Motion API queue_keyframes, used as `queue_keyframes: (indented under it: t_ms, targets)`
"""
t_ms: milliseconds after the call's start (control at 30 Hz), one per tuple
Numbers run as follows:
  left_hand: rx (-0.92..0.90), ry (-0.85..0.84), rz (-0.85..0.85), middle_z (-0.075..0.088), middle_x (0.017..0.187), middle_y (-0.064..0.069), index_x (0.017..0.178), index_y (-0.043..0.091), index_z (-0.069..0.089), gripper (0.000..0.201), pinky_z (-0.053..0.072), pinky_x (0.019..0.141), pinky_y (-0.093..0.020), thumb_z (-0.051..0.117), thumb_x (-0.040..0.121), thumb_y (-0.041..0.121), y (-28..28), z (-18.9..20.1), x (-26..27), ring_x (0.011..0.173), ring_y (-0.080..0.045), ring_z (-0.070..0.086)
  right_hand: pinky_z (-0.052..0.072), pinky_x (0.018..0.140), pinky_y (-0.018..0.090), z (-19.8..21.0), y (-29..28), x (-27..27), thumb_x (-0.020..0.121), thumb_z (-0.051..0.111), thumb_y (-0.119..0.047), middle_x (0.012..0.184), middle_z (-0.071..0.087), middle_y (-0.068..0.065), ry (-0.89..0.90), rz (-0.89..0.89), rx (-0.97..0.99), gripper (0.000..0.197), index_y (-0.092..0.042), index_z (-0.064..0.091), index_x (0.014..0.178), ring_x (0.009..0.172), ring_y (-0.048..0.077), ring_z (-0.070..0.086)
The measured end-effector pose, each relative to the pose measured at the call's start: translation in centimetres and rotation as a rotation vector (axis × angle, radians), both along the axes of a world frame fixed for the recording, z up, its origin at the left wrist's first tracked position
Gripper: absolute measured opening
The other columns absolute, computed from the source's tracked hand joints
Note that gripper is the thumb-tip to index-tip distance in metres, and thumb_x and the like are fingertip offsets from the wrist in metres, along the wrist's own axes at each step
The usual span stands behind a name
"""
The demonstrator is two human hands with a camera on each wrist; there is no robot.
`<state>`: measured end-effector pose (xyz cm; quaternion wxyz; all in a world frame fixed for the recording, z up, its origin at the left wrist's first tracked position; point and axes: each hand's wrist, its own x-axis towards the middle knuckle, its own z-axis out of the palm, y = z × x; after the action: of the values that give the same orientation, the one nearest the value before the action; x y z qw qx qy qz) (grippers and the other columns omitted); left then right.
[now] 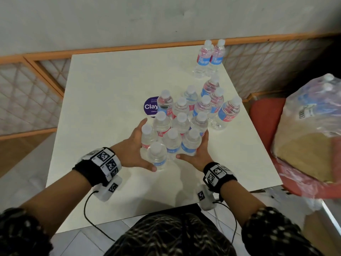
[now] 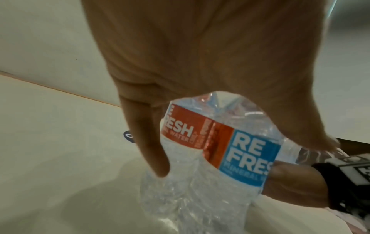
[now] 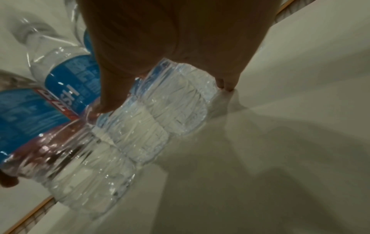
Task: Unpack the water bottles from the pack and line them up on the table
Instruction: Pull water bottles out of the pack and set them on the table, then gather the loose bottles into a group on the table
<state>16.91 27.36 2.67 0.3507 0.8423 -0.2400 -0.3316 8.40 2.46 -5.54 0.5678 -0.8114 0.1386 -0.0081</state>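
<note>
Several clear water bottles with blue and red labels stand bunched together mid-table. My left hand lies flat against the left side of the bunch, thumb by the nearest bottle. My right hand presses the right side, fingers straight. In the left wrist view the left hand straddles a labelled bottle. The right wrist view has the right hand against a bottle. Two more bottles stand at the far right corner.
The white table has a purple round sticker left of the bunch. One bottle leans at the bunch's right edge. A plastic-wrapped pack sits on a red chair to the right.
</note>
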Motion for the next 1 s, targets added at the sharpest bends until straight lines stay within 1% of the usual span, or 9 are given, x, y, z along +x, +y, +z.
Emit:
queue_keyframes:
  t_ms: [100, 200, 300, 433, 567, 667, 733, 867, 1000]
  targets:
    - [-0.126, -0.032, 0.013, 0.025, 0.144, 0.025, 0.141, 0.046, -0.006, 0.134, 0.044, 0.097, -0.022, 0.091, 0.049, 0.043, -0.3, 0.3, -0.3, 0.119, 0.004, 0.046, 0.021, 0.119, 0.042, 0.1, 0.9, 0.6, 0.052, 0.087, -0.047, 0.155, 0.017, -0.003, -0.005, -0.001, -0.036, 0.139, -0.014, -0.01, 0.146, 0.143, 0.006, 0.022]
    - [-0.186, -0.033, 0.011, 0.028, 0.131, 0.037, 0.14, 0.039, 0.006, 0.121, 0.044, 0.09, -0.012, 0.091, 0.054, 0.032, 0.4, 0.4, 0.0, 0.119, 0.015, 0.04, 0.021, 0.118, 0.047, 0.0, 1.8, 1.2, 0.054, 0.083, -0.053, 0.155, 0.017, -0.002, -0.005, 0.01, -0.056, 0.137, -0.014, -0.01, 0.147, 0.144, 0.011, 0.021]
    - [-0.197, -0.031, 0.066, 0.029, 0.131, 0.032, 0.138, 0.039, 0.007, 0.118, 0.044, 0.087, -0.013, 0.09, 0.056, 0.02, 1.4, 0.3, 0.7, 0.12, 0.008, 0.042, 0.023, 0.116, 0.051, -0.6, 2.6, 2.2, 0.054, 0.079, -0.063, 0.156, 0.018, -0.001, -0.016, 0.015, -0.084, 0.136, -0.018, -0.01, 0.147, 0.145, 0.015, 0.02]
    - [-0.197, -0.021, 0.115, 0.035, 0.133, 0.011, 0.133, 0.043, 0.008, 0.115, 0.049, 0.074, -0.014, 0.087, 0.057, 0.009, 3.0, 0.4, 2.0, 0.112, -0.013, 0.053, 0.021, 0.117, 0.05, -1.4, 4.1, 3.4, 0.052, 0.072, -0.074, 0.157, 0.012, 0.001, -0.006, 0.035, -0.125, 0.139, -0.022, -0.016, 0.146, 0.146, 0.017, 0.015]
    - [-0.179, -0.031, 0.163, 0.023, 0.137, 0.016, 0.137, 0.041, 0.001, 0.123, 0.045, 0.088, -0.028, 0.082, 0.044, 0.031, 3.8, 0.6, 3.3, 0.124, -0.016, 0.042, 0.022, 0.117, 0.047, -1.2, 6.3, 4.2, 0.054, 0.074, -0.069, 0.159, 0.006, 0.001, 0.048, 0.019, -0.159, 0.14, -0.022, -0.021, 0.146, 0.146, 0.018, 0.014]
    - [-0.153, -0.019, 0.262, 0.022, 0.143, 0.015, 0.145, 0.032, -0.002, 0.138, 0.039, 0.102, -0.036, 0.087, 0.039, 0.034, 4.7, 0.7, 4.7, 0.131, -0.014, 0.037, 0.022, 0.117, 0.046, -0.5, 7.7, 5.2, 0.062, 0.082, -0.05, 0.159, 0.005, 0.005, 0.081, 0.017, -0.192, 0.136, -0.014, -0.017, 0.148, 0.146, 0.021, 0.014]
    - [-0.141, -0.025, 0.284, 0.024, 0.147, 0.013, 0.147, 0.032, -0.001, 0.14, 0.038, 0.105, -0.038, 0.087, 0.038, 0.037, 5.4, 0.9, 5.4, 0.133, -0.016, 0.038, 0.023, 0.116, 0.048, 0.0, 8.6, 6.1, 0.063, 0.081, -0.049, 0.159, 0.006, 0.006, 0.111, 0.035, -0.212, 0.134, -0.014, -0.016, 0.148, 0.146, 0.023, 0.015]
    - [-0.131, -0.086, 0.398, 0.028, 0.142, 0.012, 0.149, 0.026, 0.005, 0.125, 0.035, 0.107, -0.036, 0.088, 0.059, 0.006, 6.7, 1.0, 6.4, 0.132, -0.009, 0.033, 0.02, 0.115, 0.051, 0.4, 10.3, 7.9, 0.069, 0.076, -0.052, 0.159, -0.004, 0.01, 0.199, 0.116, -0.274, 0.131, -0.014, -0.022, 0.146, 0.147, 0.026, 0.008]
    - [-0.072, -0.111, 0.519, 0.028, 0.151, 0.005, 0.147, 0.037, 0.009, 0.129, 0.034, 0.109, -0.039, 0.092, 0.048, 0.034, 7.8, 1.6, 6.7, 0.137, -0.014, 0.031, 0.019, 0.115, 0.053, 0.5, 10.4, 8.6, 0.068, 0.078, -0.046, 0.159, -0.004, 0.01, 0.197, 0.233, -0.256, 0.131, -0.025, -0.026, 0.145, 0.147, 0.029, 0.008]
